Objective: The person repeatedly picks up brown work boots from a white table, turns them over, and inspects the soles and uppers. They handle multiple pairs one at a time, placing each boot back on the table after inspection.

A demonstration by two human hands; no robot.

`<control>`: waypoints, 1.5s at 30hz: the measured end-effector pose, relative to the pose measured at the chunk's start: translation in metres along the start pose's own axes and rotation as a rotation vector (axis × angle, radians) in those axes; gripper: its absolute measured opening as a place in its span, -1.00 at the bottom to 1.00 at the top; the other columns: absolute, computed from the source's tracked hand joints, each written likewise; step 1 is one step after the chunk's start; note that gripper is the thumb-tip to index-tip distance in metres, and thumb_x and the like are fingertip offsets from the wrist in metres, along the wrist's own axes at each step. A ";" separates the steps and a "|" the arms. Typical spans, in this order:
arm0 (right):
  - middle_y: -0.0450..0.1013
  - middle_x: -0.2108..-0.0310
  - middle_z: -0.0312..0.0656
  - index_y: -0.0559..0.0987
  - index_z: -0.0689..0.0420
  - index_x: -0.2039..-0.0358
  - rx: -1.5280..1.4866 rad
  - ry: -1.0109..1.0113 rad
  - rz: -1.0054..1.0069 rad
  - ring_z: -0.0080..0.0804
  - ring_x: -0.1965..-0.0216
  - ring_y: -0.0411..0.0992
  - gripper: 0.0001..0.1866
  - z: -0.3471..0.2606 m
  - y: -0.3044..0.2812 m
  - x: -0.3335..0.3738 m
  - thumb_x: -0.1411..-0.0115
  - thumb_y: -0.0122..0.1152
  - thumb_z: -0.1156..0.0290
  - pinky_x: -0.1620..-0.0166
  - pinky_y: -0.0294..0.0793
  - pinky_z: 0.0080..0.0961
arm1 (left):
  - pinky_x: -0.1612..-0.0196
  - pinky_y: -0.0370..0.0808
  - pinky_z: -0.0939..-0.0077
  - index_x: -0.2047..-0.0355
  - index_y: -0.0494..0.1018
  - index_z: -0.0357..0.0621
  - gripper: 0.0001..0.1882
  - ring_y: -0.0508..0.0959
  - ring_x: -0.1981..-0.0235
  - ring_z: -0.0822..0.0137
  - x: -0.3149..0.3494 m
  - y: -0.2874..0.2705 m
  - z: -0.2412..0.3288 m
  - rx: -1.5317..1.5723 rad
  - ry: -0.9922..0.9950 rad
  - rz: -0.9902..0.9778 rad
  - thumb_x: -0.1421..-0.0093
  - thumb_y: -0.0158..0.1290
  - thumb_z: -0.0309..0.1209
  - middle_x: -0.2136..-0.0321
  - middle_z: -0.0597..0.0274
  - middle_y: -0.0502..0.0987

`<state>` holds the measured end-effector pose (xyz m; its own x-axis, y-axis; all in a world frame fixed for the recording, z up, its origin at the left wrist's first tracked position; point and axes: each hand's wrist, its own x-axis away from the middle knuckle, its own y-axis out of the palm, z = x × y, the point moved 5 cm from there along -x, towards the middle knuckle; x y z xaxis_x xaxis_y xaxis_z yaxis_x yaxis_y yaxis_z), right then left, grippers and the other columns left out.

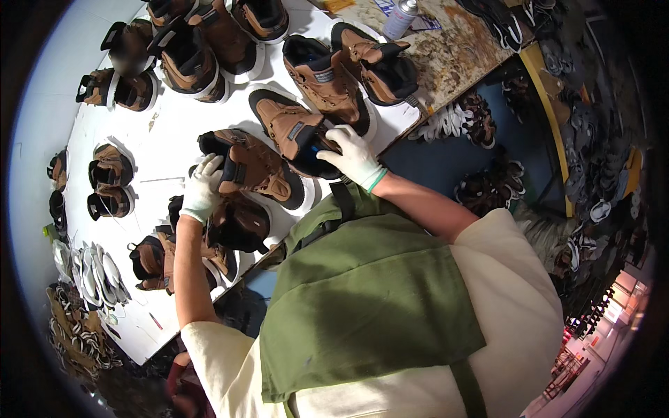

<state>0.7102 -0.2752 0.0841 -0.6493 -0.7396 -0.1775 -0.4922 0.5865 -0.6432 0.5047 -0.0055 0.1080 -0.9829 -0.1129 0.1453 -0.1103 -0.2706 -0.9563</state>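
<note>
Both of my hands wear white gloves. My left hand [203, 187] is closed at the heel end of a brown and black boot [259, 167], which lies with its toe to the right. My right hand [353, 156] grips the collar of a second brown boot [284, 124], its fingers at the opening, where something blue shows inside. This boot's toe points to the upper left. Just below my left hand sits a darker brown boot [240, 221], partly hidden by the hand and the first boot.
More brown boots [185, 61] crowd the far left of the white table [157, 150]; another pair [327, 76] stands beyond my right hand. A spray can [400, 19] is on the mottled surface at the back. White shoe parts [101, 275] pile up at left. Racks of shoes [582, 139] stand right.
</note>
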 end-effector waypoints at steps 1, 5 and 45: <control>0.41 0.10 -0.08 0.47 0.10 0.11 -0.022 -0.015 -0.009 -0.02 0.16 0.47 -0.52 -0.002 -0.001 0.002 -0.02 0.40 0.16 0.13 0.47 -0.25 | -0.24 0.28 0.15 0.14 0.54 -0.10 -0.55 0.26 -0.21 -0.05 0.001 -0.001 -0.001 0.007 -0.008 0.005 0.13 0.16 -0.62 -0.12 0.04 0.37; 0.46 0.09 -0.13 0.48 0.06 0.02 -0.069 0.042 0.032 -0.10 0.10 0.48 -0.50 0.011 -0.008 0.020 -0.03 0.40 0.22 0.07 0.47 -0.26 | -0.23 0.28 0.14 0.16 0.56 -0.10 -0.62 0.27 -0.21 -0.01 0.001 0.001 -0.002 -0.067 0.007 0.039 0.07 0.18 -0.51 -0.12 0.07 0.38; 0.48 0.44 -0.25 0.53 0.06 0.34 -0.193 -0.324 -0.062 -0.30 0.56 0.48 -0.77 0.004 -0.051 0.033 -0.05 0.35 0.27 0.53 0.45 -0.41 | -0.19 0.37 0.32 -0.12 0.32 -0.09 -0.45 0.34 -0.16 0.09 0.005 0.036 -0.035 -0.039 -0.168 -0.104 -0.08 0.13 -0.38 -0.10 0.13 0.39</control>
<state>0.7159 -0.3309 0.1078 -0.4127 -0.8237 -0.3889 -0.6454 0.5657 -0.5133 0.4902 0.0173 0.0652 -0.9281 -0.2448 0.2805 -0.2184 -0.2524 -0.9427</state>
